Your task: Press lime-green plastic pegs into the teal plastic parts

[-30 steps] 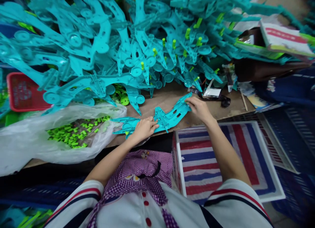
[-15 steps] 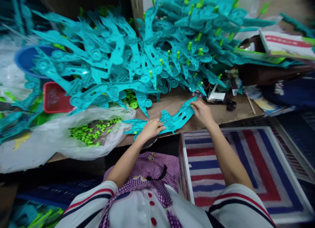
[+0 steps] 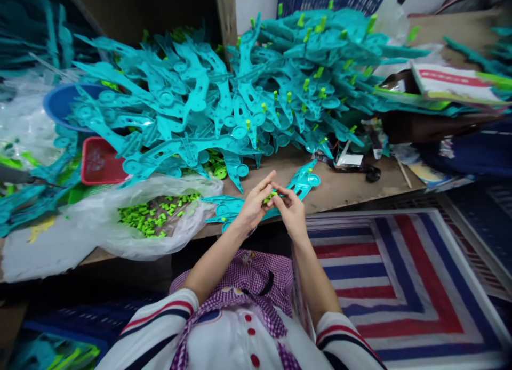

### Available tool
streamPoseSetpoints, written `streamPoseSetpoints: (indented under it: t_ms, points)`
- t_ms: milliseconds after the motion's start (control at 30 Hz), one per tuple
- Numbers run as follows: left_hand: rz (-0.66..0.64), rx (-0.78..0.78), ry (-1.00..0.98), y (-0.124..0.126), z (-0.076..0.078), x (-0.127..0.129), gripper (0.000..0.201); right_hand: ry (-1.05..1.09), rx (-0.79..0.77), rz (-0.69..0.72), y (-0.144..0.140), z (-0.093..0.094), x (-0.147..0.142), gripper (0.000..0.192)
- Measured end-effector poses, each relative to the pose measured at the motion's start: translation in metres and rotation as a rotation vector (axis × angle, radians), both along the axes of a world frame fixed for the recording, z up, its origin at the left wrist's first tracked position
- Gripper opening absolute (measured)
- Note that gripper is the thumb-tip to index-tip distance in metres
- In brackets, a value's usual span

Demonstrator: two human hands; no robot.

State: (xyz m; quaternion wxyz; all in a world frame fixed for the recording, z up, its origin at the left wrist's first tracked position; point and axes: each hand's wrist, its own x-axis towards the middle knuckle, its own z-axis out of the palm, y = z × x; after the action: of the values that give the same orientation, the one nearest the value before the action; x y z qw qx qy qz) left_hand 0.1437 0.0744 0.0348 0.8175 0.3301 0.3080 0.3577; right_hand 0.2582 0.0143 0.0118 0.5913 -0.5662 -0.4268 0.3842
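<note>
My left hand (image 3: 253, 206) is cupped over the bench edge, fingers extended, with several small green plastic pegs (image 3: 270, 196) at its palm and fingers. My right hand (image 3: 293, 212) meets it, thumb and fingers pinched at those pegs; how many it grips is hidden. Beneath both hands lies a long turquoise plastic part (image 3: 301, 182), its middle covered by them. A green peg (image 3: 309, 170) stands in its right end, near a round disc. To the left, thin turquoise prongs (image 3: 224, 203) stick out past my left wrist.
A clear plastic bag (image 3: 188, 236) with loose green pegs (image 3: 146, 218) lies left. Behind rises a large heap of turquoise parts (image 3: 188, 98). A red tray (image 3: 102, 159) and blue bowl (image 3: 66, 106) stand left. A striped sheet (image 3: 400, 284) in a white frame is at lower right.
My right hand has left the right end of the turquoise part and come to my left hand. My left hand has turned and lifted off the part, showing green pegs. A peg now shows at the right end.
</note>
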Motion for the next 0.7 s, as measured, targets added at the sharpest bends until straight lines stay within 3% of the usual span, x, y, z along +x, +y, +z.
streamPoseSetpoints:
  t_ms: [100, 267, 400, 467, 533, 633, 700]
  points:
    - [0.002, 0.014, 0.092, -0.01, 0.002, 0.013, 0.069, 0.178, -0.099, -0.023, -0.001, -0.009, 0.004, 0.037]
    - [-0.143, 0.001, 0.188, -0.012, -0.005, 0.028, 0.07, 0.087, -0.144, 0.058, -0.001, -0.006, 0.034, 0.03]
    - [-0.084, 0.015, 0.23, -0.001, -0.007, 0.036, 0.045, 0.039, -0.044, -0.287, 0.004, -0.001, 0.037, 0.024]
    - [-0.07, 0.185, 0.404, 0.006, -0.008, 0.036, 0.039, 0.085, 0.014, -0.455, 0.003, 0.0, 0.046, 0.022]
    - [-0.105, 0.492, 0.645, 0.01, -0.01, 0.035, 0.038, 0.119, 0.07, -0.521, 0.001, 0.003, 0.063, 0.019]
    - [-0.285, 0.929, 1.026, 0.012, -0.013, 0.041, 0.041, 0.052, 0.164, -0.542, 0.008, 0.011, 0.092, 0.018]
    - [-0.434, 1.058, 1.234, 0.011, -0.015, 0.048, 0.048, -0.058, 0.187, -0.526, 0.021, 0.016, 0.108, 0.021]
